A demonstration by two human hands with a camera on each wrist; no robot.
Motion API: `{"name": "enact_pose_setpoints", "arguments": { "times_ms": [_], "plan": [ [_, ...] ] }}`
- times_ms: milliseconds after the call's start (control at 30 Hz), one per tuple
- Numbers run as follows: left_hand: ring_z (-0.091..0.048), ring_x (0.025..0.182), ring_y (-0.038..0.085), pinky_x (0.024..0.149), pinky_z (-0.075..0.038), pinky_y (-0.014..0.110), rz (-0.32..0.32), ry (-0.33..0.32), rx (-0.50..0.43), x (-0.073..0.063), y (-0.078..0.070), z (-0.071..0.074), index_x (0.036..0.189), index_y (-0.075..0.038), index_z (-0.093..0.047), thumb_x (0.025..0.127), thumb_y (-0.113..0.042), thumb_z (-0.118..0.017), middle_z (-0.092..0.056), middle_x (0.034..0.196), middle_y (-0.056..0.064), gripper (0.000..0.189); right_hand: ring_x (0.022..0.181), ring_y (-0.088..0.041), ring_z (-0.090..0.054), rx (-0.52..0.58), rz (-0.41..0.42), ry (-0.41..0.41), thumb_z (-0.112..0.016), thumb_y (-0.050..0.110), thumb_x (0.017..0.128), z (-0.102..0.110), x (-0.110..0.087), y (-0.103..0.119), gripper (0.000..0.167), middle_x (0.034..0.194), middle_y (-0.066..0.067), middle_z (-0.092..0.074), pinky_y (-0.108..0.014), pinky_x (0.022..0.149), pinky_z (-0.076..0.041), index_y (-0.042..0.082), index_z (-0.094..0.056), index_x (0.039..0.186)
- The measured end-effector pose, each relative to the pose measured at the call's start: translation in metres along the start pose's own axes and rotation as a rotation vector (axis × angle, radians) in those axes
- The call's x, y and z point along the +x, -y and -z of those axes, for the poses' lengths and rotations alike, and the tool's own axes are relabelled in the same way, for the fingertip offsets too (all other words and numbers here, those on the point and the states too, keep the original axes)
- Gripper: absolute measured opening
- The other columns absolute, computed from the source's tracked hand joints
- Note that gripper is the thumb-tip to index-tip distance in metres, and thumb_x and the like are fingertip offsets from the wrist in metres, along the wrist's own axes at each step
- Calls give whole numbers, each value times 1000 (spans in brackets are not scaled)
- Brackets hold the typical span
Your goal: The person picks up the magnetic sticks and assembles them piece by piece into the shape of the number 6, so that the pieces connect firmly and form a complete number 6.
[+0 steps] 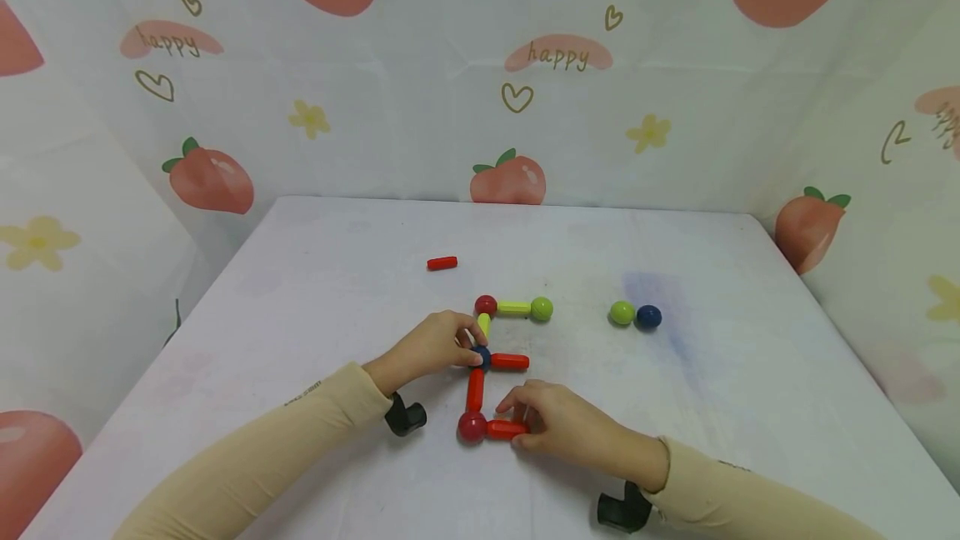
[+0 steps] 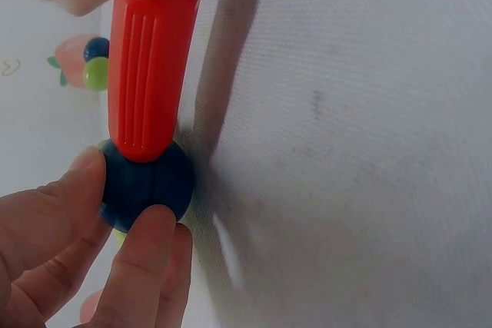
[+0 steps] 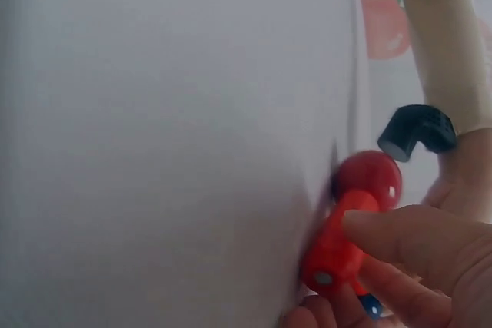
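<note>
Between thumb and fingers, my left hand [image 1: 438, 342] pinches a dark blue ball [image 2: 147, 188] at the middle of a shape made of magnetic rods and balls. A yellow rod [image 1: 483, 324] runs from it up to a red ball [image 1: 486, 305]; there a second yellow rod [image 1: 513, 307] leads right to a green ball [image 1: 542, 309]. One red rod [image 1: 510, 362] points right from the blue ball, another red rod [image 2: 150, 67] down to the near red ball [image 1: 472, 427]. My right hand [image 1: 562, 425] pinches the near red rod [image 3: 338, 243], whose other end meets that ball.
Farther back lies a loose red rod [image 1: 442, 263]. To the right, a loose green ball [image 1: 622, 312] and a dark blue ball [image 1: 648, 317] sit side by side. A printed curtain [image 1: 420, 107] stands behind the white table [image 1: 360, 248]. Black wrist devices [image 1: 406, 416] hang beneath both wrists.
</note>
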State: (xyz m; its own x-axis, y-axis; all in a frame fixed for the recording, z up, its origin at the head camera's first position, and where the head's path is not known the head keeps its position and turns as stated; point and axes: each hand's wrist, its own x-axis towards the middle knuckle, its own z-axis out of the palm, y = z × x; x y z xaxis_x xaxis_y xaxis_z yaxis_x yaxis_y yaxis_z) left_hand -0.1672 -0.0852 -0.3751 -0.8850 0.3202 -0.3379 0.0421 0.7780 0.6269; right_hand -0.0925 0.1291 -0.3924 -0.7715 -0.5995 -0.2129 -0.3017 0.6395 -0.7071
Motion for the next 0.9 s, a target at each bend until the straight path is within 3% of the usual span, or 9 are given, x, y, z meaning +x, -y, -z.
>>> {"name": "enact_pose_setpoints", "arguments": {
  "times_ms": [167, 467, 667, 900],
  "plan": [
    [-60, 83, 17, 72, -55, 25, -1, 4, 2, 0, 0, 1, 108, -12, -74, 88, -15, -80, -68, 96, 6, 21, 93, -15, -62, 28, -25, -34, -80, 9, 86, 16, -3, 2, 35, 101, -1, -67, -21, 76, -56, 11, -68, 119],
    [-60, 84, 17, 72, -54, 25, 5, 11, -16, 0, 1, 0, 108, -12, -73, 88, -14, -80, -67, 96, 6, 21, 113, -34, -68, -28, 5, -266, -75, 15, 93, 60, -16, -1, 44, 125, -16, -68, -44, 93, -59, 6, -60, 134],
    [-60, 84, 18, 73, -55, 25, 10, 10, -21, -1, 1, 1, 108, -12, -73, 88, -13, -80, -67, 96, 6, 21, 120, -38, -65, -66, 46, -426, -73, 11, 93, 84, -27, -19, 50, 136, -18, -63, -51, 99, -55, 6, -55, 140],
    [-60, 85, 18, 73, -55, 25, 13, 7, -19, -1, 1, 0, 109, -13, -73, 88, -14, -80, -67, 97, 6, 21, 131, -43, -55, -74, -26, -509, -68, 15, 98, 111, -34, -49, 52, 144, -24, -56, -57, 107, -48, 4, -49, 145]
  ]
}}
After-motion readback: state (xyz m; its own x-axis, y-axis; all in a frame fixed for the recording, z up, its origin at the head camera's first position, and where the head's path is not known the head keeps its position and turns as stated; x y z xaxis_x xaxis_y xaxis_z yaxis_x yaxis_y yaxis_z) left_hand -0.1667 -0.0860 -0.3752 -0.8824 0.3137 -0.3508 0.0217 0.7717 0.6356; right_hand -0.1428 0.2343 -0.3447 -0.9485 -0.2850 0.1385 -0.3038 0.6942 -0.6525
